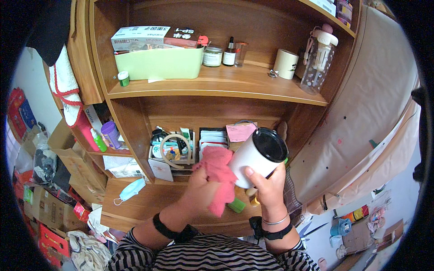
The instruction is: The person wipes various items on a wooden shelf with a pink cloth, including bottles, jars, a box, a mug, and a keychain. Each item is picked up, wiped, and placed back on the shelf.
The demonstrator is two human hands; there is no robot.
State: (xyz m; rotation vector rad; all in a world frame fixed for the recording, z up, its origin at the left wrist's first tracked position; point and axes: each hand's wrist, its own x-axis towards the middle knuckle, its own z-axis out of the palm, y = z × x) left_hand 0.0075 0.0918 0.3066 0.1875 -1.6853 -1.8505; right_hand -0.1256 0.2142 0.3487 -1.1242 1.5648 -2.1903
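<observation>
My left hand (200, 191) is closed around a bunched pink cloth (218, 176). The upper part of the cloth reaches the side of a white cylindrical tumbler (252, 162) with a black lid (269, 145). That tumbler leans in my right hand (271, 186), my thumb across its lower side and the other fingers hidden behind it. Both hands are over the wooden desktop (162, 200), in front of the lower shelf. Below the tumbler, a green block-shaped object (236, 205) lies on the desktop, partly covered by the cloth.
A blue face mask (131, 190) lies at the desktop's left. Behind my hands stands an organizer box (171, 152) of small items. The shelf above holds a pale green bin (159, 64), a glass jar (212, 56), a dropper bottle (229, 54) and a clear water bottle (318, 61). Cardboard boxes (51, 206) crowd the left.
</observation>
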